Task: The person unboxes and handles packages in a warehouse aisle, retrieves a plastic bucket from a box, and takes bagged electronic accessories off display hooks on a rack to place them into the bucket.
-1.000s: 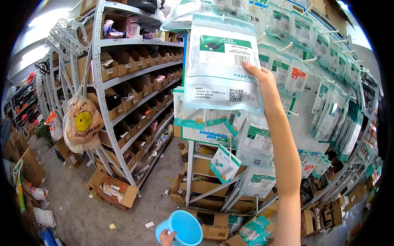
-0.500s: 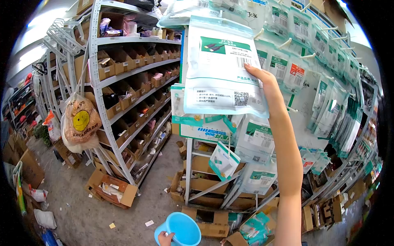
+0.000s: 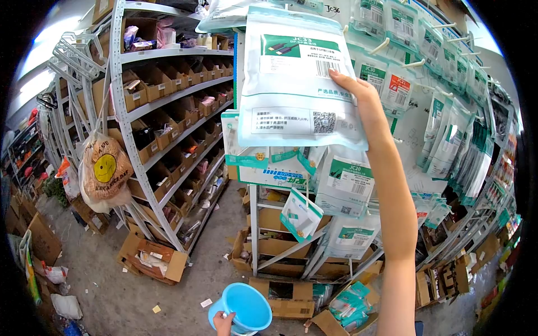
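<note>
My right hand (image 3: 358,98) is closed on the side edge of a white and pale-green plastic pouch (image 3: 291,84) labelled JC33, which pictures a cable. The thumb lies on the pouch's front and the other fingers are hidden behind it. At the bottom, my left hand (image 3: 223,323) is closed on the rim of a light-blue bucket (image 3: 249,302). Below the raised pouch hang a JC20 pouch (image 3: 346,179) and a small white-green packet (image 3: 301,215). To the right of my right hand, a red-labelled JC21 pouch (image 3: 397,89) hangs on the pegboard.
A metal shelf rack (image 3: 126,134) with rows of cardboard bins stands on the left. From it hangs a smiley-face plastic bag (image 3: 105,171). Open cardboard boxes (image 3: 154,260) sit on the concrete floor (image 3: 185,291). Peg hooks (image 3: 414,64) stick out at upper right.
The view has shifted slightly, and the JC33 pouch sits a little higher and further left in it. Both hands keep their holds on the pouch and the bucket.
</note>
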`<state>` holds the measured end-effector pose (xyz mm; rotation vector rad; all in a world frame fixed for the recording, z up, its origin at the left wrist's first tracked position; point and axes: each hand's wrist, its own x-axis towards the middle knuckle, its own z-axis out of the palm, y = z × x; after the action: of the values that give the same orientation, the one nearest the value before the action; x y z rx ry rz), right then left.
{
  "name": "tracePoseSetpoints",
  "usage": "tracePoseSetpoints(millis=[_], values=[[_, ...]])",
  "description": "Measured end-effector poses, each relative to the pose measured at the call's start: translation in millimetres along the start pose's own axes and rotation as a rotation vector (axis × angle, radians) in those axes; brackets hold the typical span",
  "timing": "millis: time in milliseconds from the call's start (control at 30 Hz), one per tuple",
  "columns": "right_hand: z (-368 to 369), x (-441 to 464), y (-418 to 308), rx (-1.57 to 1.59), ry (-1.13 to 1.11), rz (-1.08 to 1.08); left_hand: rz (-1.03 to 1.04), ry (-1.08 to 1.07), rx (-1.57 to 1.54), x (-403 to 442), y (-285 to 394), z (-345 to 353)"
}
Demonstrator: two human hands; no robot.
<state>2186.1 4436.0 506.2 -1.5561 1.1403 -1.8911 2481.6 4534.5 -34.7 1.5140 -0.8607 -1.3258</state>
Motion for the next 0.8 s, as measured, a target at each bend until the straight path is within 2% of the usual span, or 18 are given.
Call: tracePoseSetpoints(millis=[167,533,667,733,800], values=[[-1.6,0.1,-20.4,0.066,-0.079,0.063,0.011,-0.002,0.042,8.8,-22.5,0.0],[-15.3,7.0,-45.9,0.077,-0.147,0.112,0.054,-0.055,-0.026,-4.0,-2.6,12.8],[-20.0,11.6,-47.8,0.085,-0.193,0.047,0.015,-0.047,0.017,-11.3,15.6,16.8],[-25.2,17.4,-48.6,-0.022,-0.235,-0.022,0.021,-0.045,0.019,-11.4,19.4,18.3],[-25.4,18.4,-52.0,0.052,-0.264,-0.008,0.001,-0.038,0.038,-13.3,23.7,18.9]])
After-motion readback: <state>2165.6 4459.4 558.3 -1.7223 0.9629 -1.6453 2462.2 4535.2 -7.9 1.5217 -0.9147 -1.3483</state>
